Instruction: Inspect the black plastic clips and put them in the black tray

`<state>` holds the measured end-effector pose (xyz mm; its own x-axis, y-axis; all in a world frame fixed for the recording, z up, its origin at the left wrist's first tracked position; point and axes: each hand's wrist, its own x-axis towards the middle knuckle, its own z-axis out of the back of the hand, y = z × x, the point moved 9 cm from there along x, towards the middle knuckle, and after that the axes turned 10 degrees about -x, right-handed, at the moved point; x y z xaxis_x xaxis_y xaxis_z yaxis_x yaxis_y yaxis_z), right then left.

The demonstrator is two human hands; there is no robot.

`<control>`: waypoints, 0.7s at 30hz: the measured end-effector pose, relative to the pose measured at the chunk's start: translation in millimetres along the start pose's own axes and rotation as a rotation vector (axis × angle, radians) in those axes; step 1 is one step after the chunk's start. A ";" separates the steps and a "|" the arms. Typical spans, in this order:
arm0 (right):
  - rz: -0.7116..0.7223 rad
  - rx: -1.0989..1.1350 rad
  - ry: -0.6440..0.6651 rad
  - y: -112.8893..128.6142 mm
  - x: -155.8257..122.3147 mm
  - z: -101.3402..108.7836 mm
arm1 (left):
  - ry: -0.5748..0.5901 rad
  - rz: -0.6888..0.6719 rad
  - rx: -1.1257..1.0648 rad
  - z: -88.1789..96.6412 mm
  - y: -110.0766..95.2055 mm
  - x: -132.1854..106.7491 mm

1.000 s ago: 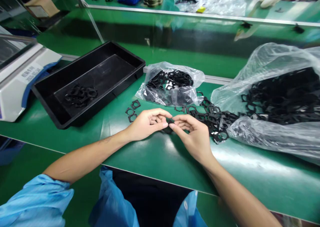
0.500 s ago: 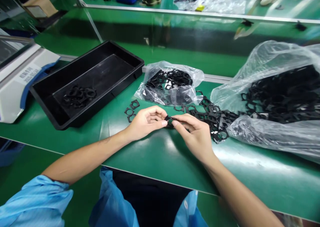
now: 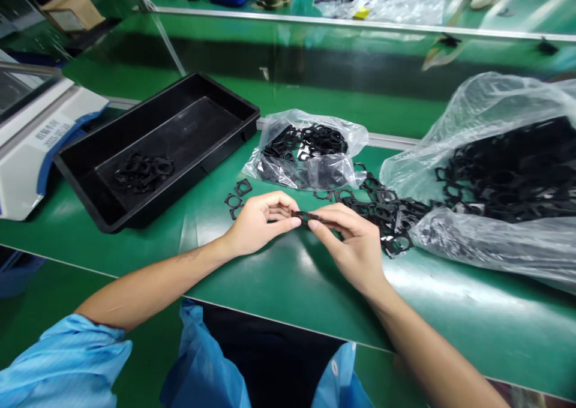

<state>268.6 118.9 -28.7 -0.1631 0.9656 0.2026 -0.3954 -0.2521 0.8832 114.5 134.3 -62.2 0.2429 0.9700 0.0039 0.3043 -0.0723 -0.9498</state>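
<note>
Between my two hands is a small black plastic frame (image 3: 306, 216), seen nearly edge-on. My left hand (image 3: 263, 221) pinches its left end between thumb and fingers, while my right hand (image 3: 348, 237) pinches the right end. Both hands are just above the green table (image 3: 270, 282). Several loose black frames (image 3: 233, 200) with round holes lie left of my left hand. A heap of similar black frames (image 3: 382, 210) spreads behind and to the right of my right hand. Behind the hands stands an open clear plastic bag (image 3: 310, 177) with more frames in it.
A long black tray (image 3: 211, 161) at the left holds a small pile of black frames (image 3: 143, 173). A large clear bag (image 3: 477, 243) full of black parts lies at the right. At far left is a white and blue machine (image 3: 54, 132). A transparent panel (image 3: 288, 54) runs across the back.
The black frame has turned in my fingers, from tilted with its face partly showing to nearly edge-on. My hands stay in almost the same place.
</note>
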 end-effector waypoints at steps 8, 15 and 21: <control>-0.188 0.254 0.052 -14.3 0.3 -7.2 | 0.027 0.081 -0.069 -1.2 5.2 1.8; -0.265 0.345 0.060 -24.4 0.0 -10.7 | 0.008 0.099 -0.029 -0.6 3.3 1.9; -0.335 0.417 0.104 -28.0 0.9 -15.4 | -0.025 0.112 -0.034 1.4 5.5 1.6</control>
<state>265.6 125.8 -59.7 -0.1861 0.9720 -0.1432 -0.0528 0.1356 0.9894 115.3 135.9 -67.9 0.2543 0.9608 -0.1102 0.3073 -0.1883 -0.9328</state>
